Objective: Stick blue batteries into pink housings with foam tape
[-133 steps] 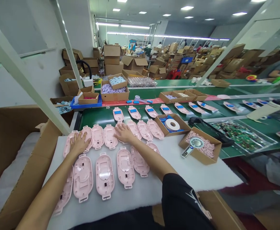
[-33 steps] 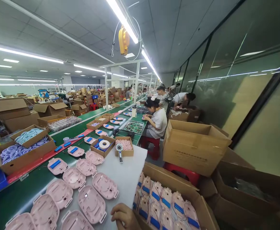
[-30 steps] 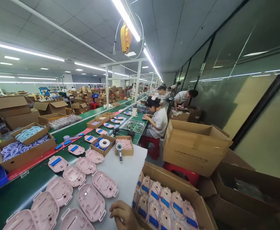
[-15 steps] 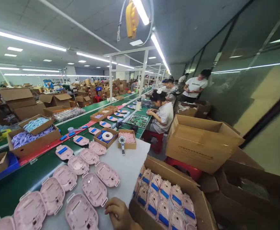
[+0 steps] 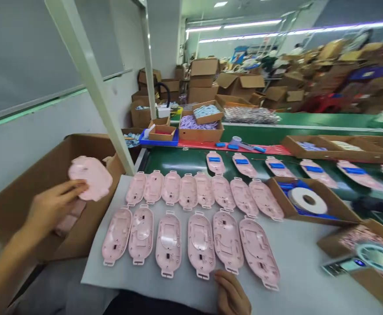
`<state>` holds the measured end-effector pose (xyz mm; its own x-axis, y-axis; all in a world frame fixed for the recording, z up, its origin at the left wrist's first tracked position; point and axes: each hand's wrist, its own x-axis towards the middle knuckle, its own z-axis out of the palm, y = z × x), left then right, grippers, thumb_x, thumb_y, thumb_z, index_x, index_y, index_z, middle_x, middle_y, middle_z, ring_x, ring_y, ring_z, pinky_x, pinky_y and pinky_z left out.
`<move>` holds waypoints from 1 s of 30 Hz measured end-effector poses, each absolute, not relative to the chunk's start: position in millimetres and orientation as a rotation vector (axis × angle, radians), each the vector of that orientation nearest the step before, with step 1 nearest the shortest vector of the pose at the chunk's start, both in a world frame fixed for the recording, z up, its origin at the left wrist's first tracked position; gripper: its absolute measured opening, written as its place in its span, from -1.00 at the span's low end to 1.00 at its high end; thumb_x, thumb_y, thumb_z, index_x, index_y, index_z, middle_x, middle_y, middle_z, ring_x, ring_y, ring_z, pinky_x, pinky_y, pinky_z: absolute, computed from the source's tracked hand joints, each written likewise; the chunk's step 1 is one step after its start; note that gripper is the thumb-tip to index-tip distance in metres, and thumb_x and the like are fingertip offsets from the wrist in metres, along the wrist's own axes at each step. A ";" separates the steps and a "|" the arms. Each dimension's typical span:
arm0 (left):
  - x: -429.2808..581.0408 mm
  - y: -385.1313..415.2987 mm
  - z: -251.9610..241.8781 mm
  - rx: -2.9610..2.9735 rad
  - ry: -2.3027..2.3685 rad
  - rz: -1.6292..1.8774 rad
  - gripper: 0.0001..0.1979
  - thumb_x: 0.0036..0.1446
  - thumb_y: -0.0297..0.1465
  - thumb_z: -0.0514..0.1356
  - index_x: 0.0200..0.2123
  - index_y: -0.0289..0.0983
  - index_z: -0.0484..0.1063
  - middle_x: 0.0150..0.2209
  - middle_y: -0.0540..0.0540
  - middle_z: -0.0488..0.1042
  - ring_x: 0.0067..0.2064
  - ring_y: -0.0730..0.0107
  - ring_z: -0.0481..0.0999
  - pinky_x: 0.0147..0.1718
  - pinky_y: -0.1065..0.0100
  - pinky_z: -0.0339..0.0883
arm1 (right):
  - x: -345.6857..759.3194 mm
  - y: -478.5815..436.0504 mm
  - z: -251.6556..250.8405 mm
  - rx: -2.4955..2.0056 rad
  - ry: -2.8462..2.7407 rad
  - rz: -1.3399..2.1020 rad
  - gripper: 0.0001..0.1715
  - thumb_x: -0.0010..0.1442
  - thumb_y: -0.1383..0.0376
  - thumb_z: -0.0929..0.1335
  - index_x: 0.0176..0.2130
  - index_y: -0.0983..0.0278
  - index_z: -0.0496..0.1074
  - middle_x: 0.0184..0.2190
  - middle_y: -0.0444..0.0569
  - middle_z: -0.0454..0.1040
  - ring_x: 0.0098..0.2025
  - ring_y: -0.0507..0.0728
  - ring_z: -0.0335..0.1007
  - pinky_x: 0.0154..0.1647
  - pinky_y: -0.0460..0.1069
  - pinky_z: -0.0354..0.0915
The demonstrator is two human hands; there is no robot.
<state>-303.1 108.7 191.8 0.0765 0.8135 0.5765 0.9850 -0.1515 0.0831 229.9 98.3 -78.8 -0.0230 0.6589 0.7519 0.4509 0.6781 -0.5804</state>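
My left hand (image 5: 55, 203) pinches a pink plastic shell (image 5: 91, 177) by its edge, above an open carton (image 5: 89, 142) on the left. More pink shells lie inside that carton, partly hidden by my wrist. Two rows of pink shells (image 5: 201, 245) are spread over a pale foam sheet (image 5: 132, 278), their hollow sides up, with small dark parts inside. At the sheet's front edge is my right hand (image 5: 232, 293), its fingers curled and nothing visible in them. Its fingertips are close to the lower end of a shell in the front row.
Behind the sheet, shells with blue packs (image 5: 242, 162) line a green conveyor (image 5: 178, 162). A box with a white tape roll (image 5: 325, 206) stands right, near a handheld fan (image 5: 375, 258) on a box of small pink parts. A white post (image 5: 93, 83) rises beside the left carton.
My view has swung from the right side of the line to the left. My left hand and the shell it holds have come into view; my right hand remains by the sheet's front edge.
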 end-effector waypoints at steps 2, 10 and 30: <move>-284.0 111.3 165.9 -2.185 -1.712 -0.503 -0.65 0.41 -0.31 0.06 0.06 0.01 0.61 0.17 0.13 0.61 0.03 0.27 0.66 0.03 0.25 0.55 | 229.9 97.5 -77.8 -0.920 -1.682 0.214 -0.68 0.26 0.59 0.34 -0.20 0.22 0.57 -0.27 0.01 0.63 -0.29 0.16 0.64 -0.29 0.02 0.59; -282.4 164.8 115.7 -2.347 -2.080 -0.094 -0.57 0.22 -0.54 0.05 0.02 -0.21 0.62 0.21 -0.19 0.58 0.20 0.03 0.59 0.20 0.06 0.45 | 224.8 102.4 -61.6 -0.858 -1.669 0.262 -0.65 0.24 0.64 0.33 -0.21 0.24 0.55 -0.28 0.01 0.61 -0.29 0.16 0.61 -0.31 0.03 0.56; -144.7 131.4 148.1 -3.940 -1.655 -1.650 -0.37 0.22 0.20 0.20 -0.63 -0.13 0.17 -0.58 -0.11 0.32 -0.39 0.09 0.45 -0.29 0.03 0.42 | 151.9 101.5 18.7 -0.595 -1.518 1.785 -0.16 0.37 -0.23 0.35 0.40 0.15 0.31 0.11 0.22 0.55 -0.33 0.13 0.52 -0.40 -0.02 0.43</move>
